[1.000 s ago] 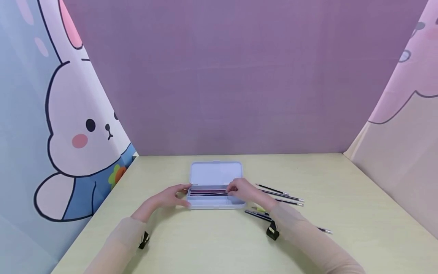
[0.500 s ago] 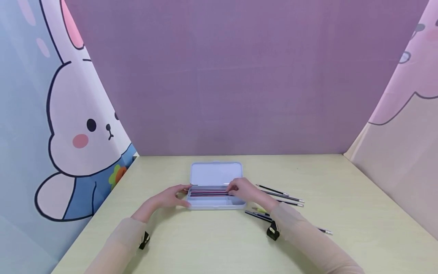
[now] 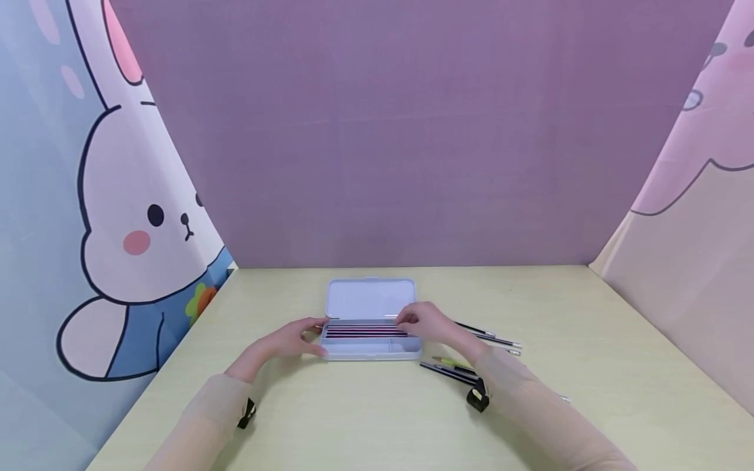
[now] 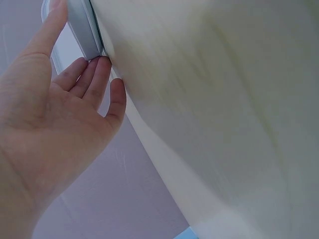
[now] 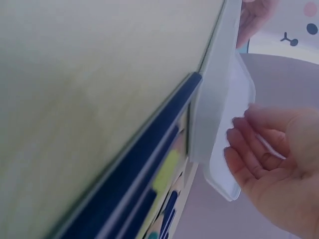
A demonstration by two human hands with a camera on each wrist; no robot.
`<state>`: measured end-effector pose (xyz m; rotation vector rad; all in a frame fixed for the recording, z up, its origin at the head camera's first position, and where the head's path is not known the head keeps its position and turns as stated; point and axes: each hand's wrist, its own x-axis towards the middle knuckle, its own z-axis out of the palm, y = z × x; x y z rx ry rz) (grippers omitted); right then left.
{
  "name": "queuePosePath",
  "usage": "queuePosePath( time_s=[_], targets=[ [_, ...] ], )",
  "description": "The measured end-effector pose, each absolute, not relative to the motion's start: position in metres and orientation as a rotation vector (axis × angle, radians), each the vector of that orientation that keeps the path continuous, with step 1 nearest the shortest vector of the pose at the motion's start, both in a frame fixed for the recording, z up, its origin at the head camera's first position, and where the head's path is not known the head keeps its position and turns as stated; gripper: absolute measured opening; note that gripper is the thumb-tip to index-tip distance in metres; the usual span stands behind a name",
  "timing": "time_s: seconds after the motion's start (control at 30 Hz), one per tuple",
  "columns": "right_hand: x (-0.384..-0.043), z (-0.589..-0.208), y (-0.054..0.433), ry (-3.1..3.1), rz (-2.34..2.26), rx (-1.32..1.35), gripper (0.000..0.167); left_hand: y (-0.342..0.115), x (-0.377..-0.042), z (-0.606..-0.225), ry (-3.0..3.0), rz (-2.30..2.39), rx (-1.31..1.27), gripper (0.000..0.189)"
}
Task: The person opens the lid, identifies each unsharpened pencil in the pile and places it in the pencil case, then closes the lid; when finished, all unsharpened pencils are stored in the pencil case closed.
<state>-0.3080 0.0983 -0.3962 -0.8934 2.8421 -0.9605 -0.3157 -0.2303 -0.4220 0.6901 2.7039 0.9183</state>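
A white pencil case [image 3: 359, 349] lies on the table with its lid [image 3: 371, 298] raised at the back. Several dark striped pencils [image 3: 360, 331] lie side by side in its far compartment; the near compartments show bare bottoms. My left hand [image 3: 288, 338] holds the case's left end, thumb at the front corner and fingers toward the back, also seen in the left wrist view. Over the right end hovers my right hand [image 3: 425, 322], its fingers loosely bent. In the right wrist view nothing shows between these fingertips [image 5: 234, 122].
Right of the case, loose dark pencils [image 3: 499, 341] with white ends lie beyond my right forearm. Nearer lie more dark pencils [image 3: 448, 373] and a yellow-green one [image 3: 449, 362], partly under the sleeve. A purple backdrop [image 3: 377, 163] stands behind the table.
A pencil that lay slanted in the case now lies straight beside the others. My right hand has let go and shifted slightly right and up; the left hand stays put.
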Motion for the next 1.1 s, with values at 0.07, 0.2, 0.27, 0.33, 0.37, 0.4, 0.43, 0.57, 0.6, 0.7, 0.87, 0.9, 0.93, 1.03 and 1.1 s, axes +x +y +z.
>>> queuePosePath(
  time_s=[0.07,0.2,0.27,0.33,0.37,0.4,0.43,0.57,0.6,0.7,0.87,0.9,0.93,1.03,1.1],
  targets=[
    [-0.307,-0.397,0.101,2.837,-0.989,-0.907,0.014,-0.23,-0.316,-0.422,2.703,0.922,0.697,0.081],
    [-0.305,-0.398,0.108,2.835,-1.047,-0.924,0.015,-0.23,-0.315,-0.423,2.705,0.917,0.675,0.08],
    [-0.303,-0.397,0.113,2.841,-1.065,-0.927,0.015,-0.23,-0.314,-0.423,2.707,0.912,0.66,0.08],
    [-0.3,-0.396,0.118,2.84,-1.08,-0.916,0.016,-0.23,-0.313,-0.423,2.707,0.912,0.646,0.08],
    [-0.299,-0.396,0.12,2.845,-1.08,-0.911,0.017,-0.23,-0.313,-0.423,2.707,0.915,0.637,0.079],
    [-0.298,-0.395,0.123,2.853,-1.074,-0.91,0.017,-0.23,-0.314,-0.423,2.708,0.917,0.63,0.079],
    [-0.297,-0.395,0.126,2.862,-1.07,-0.904,0.017,-0.229,-0.314,-0.422,2.709,0.917,0.627,0.079],
    [-0.292,-0.393,0.138,2.911,-1.035,-0.915,0.016,-0.229,-0.315,-0.421,2.703,0.931,0.626,0.078],
    [-0.29,-0.392,0.141,2.922,-1.03,-0.925,0.015,-0.229,-0.315,-0.421,2.702,0.929,0.627,0.079],
    [-0.285,-0.391,0.149,2.933,-1.025,-0.955,0.014,-0.229,-0.314,-0.42,2.699,0.927,0.627,0.079],
    [-0.278,-0.39,0.162,2.954,-1.022,-0.994,0.016,-0.229,-0.313,-0.419,2.699,0.928,0.632,0.079],
    [-0.276,-0.39,0.165,2.959,-1.021,-0.991,0.016,-0.23,-0.313,-0.419,2.697,0.929,0.643,0.079],
    [-0.274,-0.39,0.167,2.966,-1.018,-0.981,0.016,-0.23,-0.313,-0.419,2.696,0.929,0.655,0.079],
    [-0.268,-0.39,0.174,2.978,-1.002,-0.957,0.016,-0.23,-0.314,-0.418,2.694,0.929,0.69,0.079],
    [-0.265,-0.389,0.179,2.984,-0.989,-0.948,0.016,-0.231,-0.315,-0.418,2.691,0.932,0.691,0.079]
  ],
)
